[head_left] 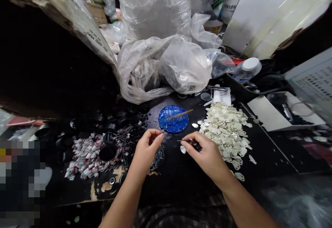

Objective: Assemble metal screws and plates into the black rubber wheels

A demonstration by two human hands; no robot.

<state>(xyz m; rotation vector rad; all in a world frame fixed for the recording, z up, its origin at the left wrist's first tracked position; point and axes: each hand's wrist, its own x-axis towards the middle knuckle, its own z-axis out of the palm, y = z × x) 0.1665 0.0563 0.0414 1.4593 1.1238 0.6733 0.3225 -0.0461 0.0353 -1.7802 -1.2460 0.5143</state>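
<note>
My left hand (148,150) hovers over the table with thumb and forefinger pinched together; a tiny dark piece seems to show at the fingertips, too small to name. In my right hand (204,152) is a small dark part (195,144), and a thin ridged rod (179,140) points left from the fingertips. One pale flat plate (183,149) shows just below those fingertips. Beyond both hands lies a round blue dish (171,126) with a wet-looking surface and a brown stick (181,114) across it. Small dark metal pieces (159,157) are partly hidden behind my left wrist.
To the right spreads a heap of pale plates (228,127). White pieces with red ends (88,155) and black parts (129,138) cover the left. Plastic bags (181,65) stand at the back. An open white box (267,117) sits at right; a dark panel (52,55) rises at left.
</note>
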